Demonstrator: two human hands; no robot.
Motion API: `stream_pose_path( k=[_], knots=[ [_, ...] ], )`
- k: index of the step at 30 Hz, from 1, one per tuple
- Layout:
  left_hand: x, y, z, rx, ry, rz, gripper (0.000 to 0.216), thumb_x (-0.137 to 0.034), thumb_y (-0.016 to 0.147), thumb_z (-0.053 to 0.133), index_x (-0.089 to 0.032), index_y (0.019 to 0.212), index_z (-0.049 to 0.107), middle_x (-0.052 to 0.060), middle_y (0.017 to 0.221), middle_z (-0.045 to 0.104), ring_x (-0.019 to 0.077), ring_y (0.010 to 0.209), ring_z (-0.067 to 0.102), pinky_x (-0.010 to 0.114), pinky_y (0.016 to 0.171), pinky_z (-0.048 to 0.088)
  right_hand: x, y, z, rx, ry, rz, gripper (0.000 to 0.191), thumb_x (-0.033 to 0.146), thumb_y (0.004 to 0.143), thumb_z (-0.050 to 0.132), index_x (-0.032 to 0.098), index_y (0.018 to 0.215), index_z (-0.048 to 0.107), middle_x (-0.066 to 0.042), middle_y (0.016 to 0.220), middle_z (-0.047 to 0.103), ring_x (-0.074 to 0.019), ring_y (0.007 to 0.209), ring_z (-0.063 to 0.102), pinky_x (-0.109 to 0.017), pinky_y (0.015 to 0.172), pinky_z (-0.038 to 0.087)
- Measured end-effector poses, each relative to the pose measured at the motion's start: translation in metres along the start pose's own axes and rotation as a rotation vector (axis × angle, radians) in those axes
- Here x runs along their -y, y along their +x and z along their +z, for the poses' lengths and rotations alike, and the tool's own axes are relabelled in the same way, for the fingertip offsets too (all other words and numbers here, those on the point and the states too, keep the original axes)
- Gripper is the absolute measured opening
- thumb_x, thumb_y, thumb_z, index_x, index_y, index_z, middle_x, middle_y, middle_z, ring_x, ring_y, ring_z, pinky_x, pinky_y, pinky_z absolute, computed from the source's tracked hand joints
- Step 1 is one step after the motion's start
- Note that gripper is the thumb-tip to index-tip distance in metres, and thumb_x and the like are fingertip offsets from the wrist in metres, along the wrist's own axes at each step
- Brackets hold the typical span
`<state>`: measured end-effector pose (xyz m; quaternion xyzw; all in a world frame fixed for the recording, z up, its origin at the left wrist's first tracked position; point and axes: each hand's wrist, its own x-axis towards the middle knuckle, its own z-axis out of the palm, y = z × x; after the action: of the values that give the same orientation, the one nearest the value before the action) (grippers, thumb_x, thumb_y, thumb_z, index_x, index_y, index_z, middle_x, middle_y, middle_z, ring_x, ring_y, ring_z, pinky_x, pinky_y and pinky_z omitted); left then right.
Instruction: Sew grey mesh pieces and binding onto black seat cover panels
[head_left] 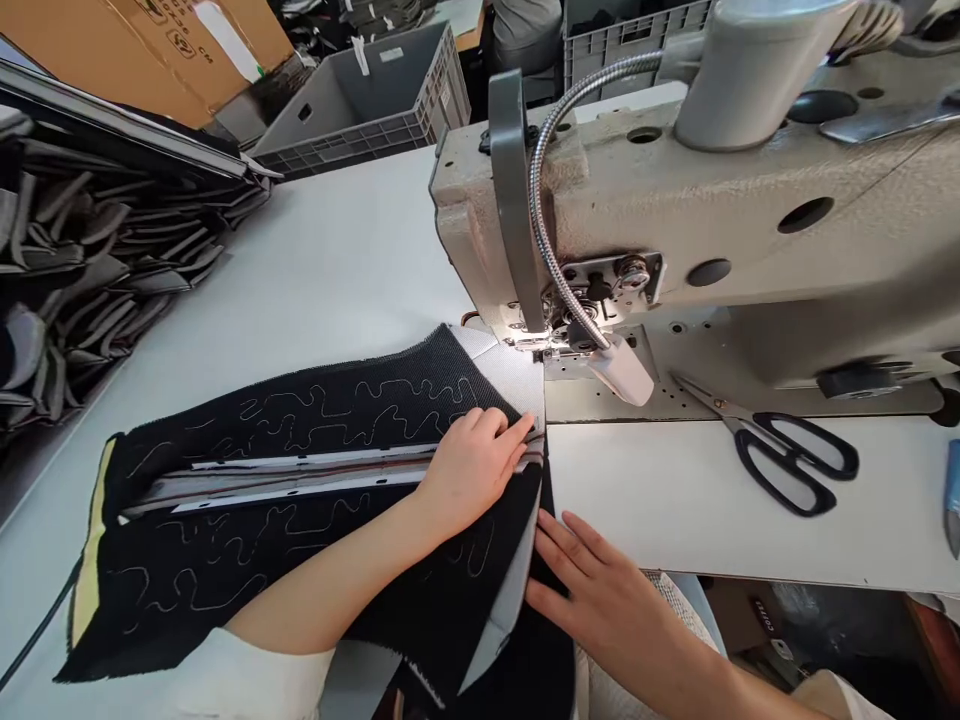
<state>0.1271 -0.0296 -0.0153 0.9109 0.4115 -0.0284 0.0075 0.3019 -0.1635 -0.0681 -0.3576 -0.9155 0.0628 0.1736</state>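
A black fabric panel with wavy light stitching lies on the white table, its right end close to the sewing machine's presser foot. Two white-edged strips and a grey band run along its middle. My left hand has its fingers bent and closed on the panel at the right end of this band; the thumb is hidden. Lower right, my right hand lies flat with fingers stretched out, its fingertips at the panel's grey-lined edge. Light grey fabric reaches under the machine head.
Black-handled scissors lie right of the needle area. A lamp on a bendy metal neck hangs before the machine head. Folded dark pieces are stacked at left. Behind the table stand a grey crate and a cardboard box.
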Motion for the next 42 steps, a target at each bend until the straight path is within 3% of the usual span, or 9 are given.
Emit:
stream_pose_path(
  k=[6, 13, 19, 22, 26, 31, 36, 39, 42],
  knots=[
    [0.011, 0.010, 0.007, -0.142, -0.071, 0.013, 0.031, -0.021, 0.096, 0.043, -0.028, 0.119, 0.063, 0.004, 0.093, 0.056, 0.0179, 0.083, 0.047, 0.031, 0.074, 0.042, -0.014, 0.008, -0.010, -0.012, 0.021, -0.045, 0.026, 0.020, 0.090, 0.054, 0.020, 0.115, 0.056, -0.014, 0.142, 0.045, -0.0286, 0.135, 0.037, -0.045, 0.109, 0.037],
    [0.010, 0.036, -0.005, 0.005, -0.146, -0.095, 0.033, -0.019, 0.093, 0.038, -0.024, 0.112, 0.065, 0.006, 0.098, 0.055, 0.0216, 0.089, 0.047, 0.036, 0.079, 0.042, -0.030, 0.024, -0.015, 0.038, 0.091, -0.047, 0.027, 0.019, 0.090, 0.052, 0.018, 0.116, 0.059, -0.015, 0.139, 0.047, -0.0295, 0.137, 0.032, -0.047, 0.111, 0.035],
    [0.015, 0.057, -0.007, 0.044, -0.147, -0.152, 0.036, -0.019, 0.092, 0.037, -0.026, 0.113, 0.065, 0.008, 0.109, 0.055, 0.0242, 0.096, 0.047, 0.039, 0.086, 0.041, -0.048, 0.037, -0.015, 0.042, 0.113, -0.051, 0.029, 0.017, 0.090, 0.050, 0.016, 0.118, 0.059, -0.015, 0.141, 0.044, -0.0300, 0.140, 0.025, -0.046, 0.111, 0.036],
    [0.018, 0.066, -0.007, 0.022, -0.130, -0.176, 0.035, -0.020, 0.091, 0.039, -0.026, 0.115, 0.064, 0.008, 0.116, 0.054, 0.0263, 0.104, 0.046, 0.041, 0.090, 0.040, -0.059, 0.045, -0.015, 0.044, 0.099, -0.060, 0.030, 0.014, 0.090, 0.049, 0.015, 0.118, 0.058, -0.014, 0.139, 0.046, -0.0291, 0.141, 0.024, -0.046, 0.112, 0.035],
    [0.021, 0.073, -0.004, -0.008, -0.099, -0.179, 0.032, -0.021, 0.092, 0.040, -0.024, 0.113, 0.065, 0.010, 0.109, 0.056, 0.0267, 0.104, 0.047, 0.041, 0.089, 0.041, -0.069, 0.053, -0.014, 0.055, 0.116, -0.046, 0.031, 0.011, 0.088, 0.050, 0.013, 0.118, 0.059, -0.015, 0.137, 0.048, -0.0291, 0.141, 0.022, -0.046, 0.115, 0.031],
    [0.021, 0.069, 0.008, -0.129, -0.022, -0.131, 0.030, -0.025, 0.093, 0.042, -0.024, 0.115, 0.063, 0.010, 0.110, 0.056, 0.0267, 0.103, 0.047, 0.042, 0.088, 0.042, -0.073, 0.056, -0.015, 0.077, 0.184, -0.012, 0.034, 0.017, 0.087, 0.051, 0.011, 0.119, 0.058, -0.018, 0.136, 0.048, -0.0284, 0.142, 0.019, -0.046, 0.117, 0.026],
    [0.017, 0.060, 0.007, -0.237, 0.027, -0.097, 0.028, -0.021, 0.092, 0.044, -0.021, 0.110, 0.065, 0.010, 0.109, 0.058, 0.0282, 0.105, 0.050, 0.044, 0.090, 0.045, -0.069, 0.060, -0.019, -0.012, 0.231, -0.030, 0.034, 0.026, 0.078, 0.057, 0.015, 0.110, 0.061, -0.012, 0.124, 0.058, -0.0270, 0.133, 0.035, -0.041, 0.113, 0.031],
    [0.017, 0.058, 0.004, -0.297, 0.102, -0.069, 0.033, -0.017, 0.091, 0.041, -0.021, 0.113, 0.065, 0.012, 0.111, 0.059, 0.0305, 0.106, 0.051, 0.046, 0.088, 0.047, -0.073, 0.060, -0.013, -0.137, 0.246, -0.006, 0.027, 0.018, 0.076, 0.051, 0.020, 0.100, 0.063, -0.006, 0.106, 0.066, -0.0213, 0.114, 0.053, -0.033, 0.097, 0.045],
    [0.016, 0.055, 0.003, -0.266, 0.107, -0.046, 0.041, -0.011, 0.087, 0.037, -0.018, 0.118, 0.062, 0.011, 0.103, 0.061, 0.0288, 0.093, 0.057, 0.044, 0.078, 0.051, -0.081, 0.058, -0.005, -0.299, 0.252, 0.151, 0.032, 0.009, 0.077, 0.040, 0.022, 0.097, 0.063, -0.003, 0.091, 0.069, -0.0156, 0.089, 0.062, -0.027, 0.078, 0.050]
  ],
)
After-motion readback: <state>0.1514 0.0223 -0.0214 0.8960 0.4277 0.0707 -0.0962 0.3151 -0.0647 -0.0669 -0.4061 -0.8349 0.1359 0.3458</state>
